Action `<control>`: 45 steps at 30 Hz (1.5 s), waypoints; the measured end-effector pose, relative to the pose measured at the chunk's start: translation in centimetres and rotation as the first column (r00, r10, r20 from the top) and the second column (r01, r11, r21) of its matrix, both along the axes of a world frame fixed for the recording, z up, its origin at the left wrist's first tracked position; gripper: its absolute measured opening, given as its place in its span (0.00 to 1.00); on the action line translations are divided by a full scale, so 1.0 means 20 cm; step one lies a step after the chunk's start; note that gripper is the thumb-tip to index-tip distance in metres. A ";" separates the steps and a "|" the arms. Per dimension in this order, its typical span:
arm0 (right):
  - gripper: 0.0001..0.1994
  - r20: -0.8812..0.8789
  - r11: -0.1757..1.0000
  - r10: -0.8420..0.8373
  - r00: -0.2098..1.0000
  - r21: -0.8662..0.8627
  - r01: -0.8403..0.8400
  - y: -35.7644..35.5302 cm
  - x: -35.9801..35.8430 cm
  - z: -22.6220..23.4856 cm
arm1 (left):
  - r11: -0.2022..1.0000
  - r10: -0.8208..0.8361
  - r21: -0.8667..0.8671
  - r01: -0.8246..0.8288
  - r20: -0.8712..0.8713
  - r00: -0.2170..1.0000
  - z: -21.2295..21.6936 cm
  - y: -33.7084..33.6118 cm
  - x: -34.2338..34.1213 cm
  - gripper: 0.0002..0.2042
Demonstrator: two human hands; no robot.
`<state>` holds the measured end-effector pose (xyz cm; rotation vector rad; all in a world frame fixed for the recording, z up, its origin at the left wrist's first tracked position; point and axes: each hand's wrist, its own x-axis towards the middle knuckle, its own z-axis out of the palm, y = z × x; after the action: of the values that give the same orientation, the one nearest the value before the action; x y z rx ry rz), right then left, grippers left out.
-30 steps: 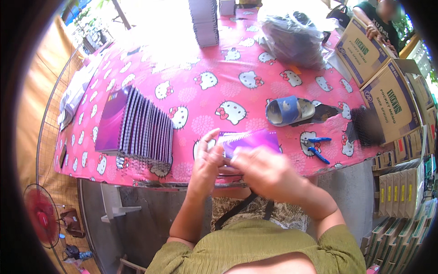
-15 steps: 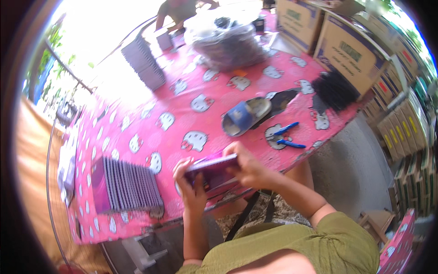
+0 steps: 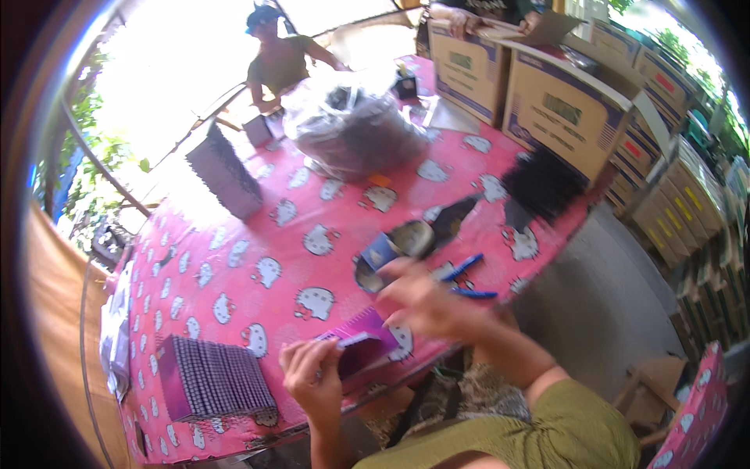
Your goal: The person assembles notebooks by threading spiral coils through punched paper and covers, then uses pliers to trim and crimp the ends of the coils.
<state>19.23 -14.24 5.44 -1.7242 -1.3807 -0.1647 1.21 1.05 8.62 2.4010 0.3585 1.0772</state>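
Note:
My left hand (image 3: 312, 371) grips the left side of a purple spiral notebook (image 3: 366, 344) at the table's near edge, its cover partly lifted. To the right of it my right hand (image 3: 422, 301) is raised, fingers apart and somewhat blurred, holding nothing that I can see. Just beyond that hand lies a blue slide sandal (image 3: 380, 252), partly hidden by the fingers. Blue-handled pliers (image 3: 469, 270) rest beside it, also partly covered. At the left stands a tight row of purple notebooks (image 3: 219, 379), spiral edges upward.
Another notebook stack (image 3: 223, 173) stands far left on the pink patterned tablecloth (image 3: 266, 234). A filled plastic bag (image 3: 351, 133) sits at the back, a heap of black strands (image 3: 543, 187) at the right. Cardboard boxes (image 3: 566, 113) line the far right. Two other people are across the table.
My right hand has let go of the notebook and moved up and right, fingers spreading. The left hand still holds it. The view has tilted up, showing more of the people opposite.

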 end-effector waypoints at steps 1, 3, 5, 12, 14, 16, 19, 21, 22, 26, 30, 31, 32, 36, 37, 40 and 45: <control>0.10 0.037 0.972 -0.193 0.980 0.141 0.186 -0.05 0.18 0.03 | 1.000 -0.007 0.023 0.007 -0.007 1.000 0.02 0.02 -0.02 0.08; 0.09 0.049 0.814 -0.575 0.816 0.137 0.565 -0.26 0.66 -0.05 | 0.999 -0.002 0.050 0.002 0.004 1.000 0.05 0.00 -0.02 0.08; 0.16 0.174 0.437 -0.882 0.439 -0.050 0.898 -0.59 1.04 -0.11 | 1.000 -0.018 0.017 0.018 0.006 1.000 0.07 -0.02 0.02 0.08; 0.14 0.169 0.245 -0.930 0.327 -0.379 0.892 -0.65 1.31 -0.24 | 0.999 0.042 -0.005 -0.042 -0.002 0.999 0.04 -0.02 0.00 0.08; 0.10 0.154 0.250 -0.937 0.312 -0.328 0.911 -0.68 1.33 -0.21 | 0.975 0.186 0.127 -0.182 -0.018 0.982 0.07 -0.07 0.01 0.09; 0.07 0.273 0.302 -0.895 0.354 -0.215 0.929 -0.70 1.29 -0.20 | 0.972 0.196 0.131 -0.196 0.010 0.981 0.05 -0.10 0.03 0.08; 0.05 0.268 0.526 -0.772 0.576 -0.238 0.816 -0.40 0.88 0.01 | 0.993 0.109 0.034 -0.111 0.059 0.992 0.01 -0.07 0.02 0.08; 0.03 0.168 0.819 -0.543 0.822 -0.111 0.564 -0.23 0.54 0.10 | 0.996 0.082 0.029 -0.083 0.030 0.996 0.01 -0.07 0.01 0.09; 0.06 0.071 0.925 -0.379 0.922 0.023 0.379 -0.15 0.38 0.12 | 0.997 0.074 0.019 -0.075 0.008 0.997 0.01 -0.06 -0.01 0.09; 0.07 -0.504 0.996 -0.082 0.860 -0.019 0.083 -0.01 -0.13 0.31 | 0.999 0.006 -0.053 -0.005 0.017 1.000 0.05 -0.04 -0.01 0.09; 0.08 -0.512 0.998 0.019 0.859 0.061 0.014 0.03 -0.22 0.25 | 0.999 -0.007 -0.039 0.008 0.035 0.999 0.04 -0.03 0.01 0.10; 0.08 -0.527 0.998 0.037 0.849 0.066 -0.003 0.04 -0.23 0.24 | 0.999 -0.006 -0.038 0.007 0.039 0.999 0.04 -0.03 0.00 0.10; 0.08 -0.576 0.998 0.047 0.816 0.054 -0.019 0.03 -0.21 0.22 | 0.999 -0.006 -0.038 0.008 0.043 0.999 0.04 -0.03 0.00 0.10; 0.07 -0.576 0.994 0.105 0.811 0.038 -0.102 0.04 -0.17 0.22 | 0.999 0.002 -0.048 0.001 0.045 0.999 0.05 -0.02 0.00 0.10; 0.07 -0.566 0.990 0.121 0.816 0.008 -0.142 0.03 -0.17 0.24 | 0.999 -0.001 -0.049 0.003 0.051 0.999 0.04 -0.03 -0.01 0.10; 0.06 -0.461 0.987 0.099 0.882 -0.070 -0.148 0.02 -0.17 0.27 | 0.999 -0.006 -0.048 0.009 0.074 0.997 0.03 -0.03 0.00 0.10; 0.06 -0.466 0.986 0.061 0.882 -0.108 -0.125 0.03 -0.18 0.30 | 0.999 0.007 -0.038 -0.004 0.082 0.997 0.03 -0.03 0.00 0.10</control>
<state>15.57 -13.63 11.36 -1.6612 -1.1297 0.3842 1.16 0.45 9.12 2.3161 0.3547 1.1575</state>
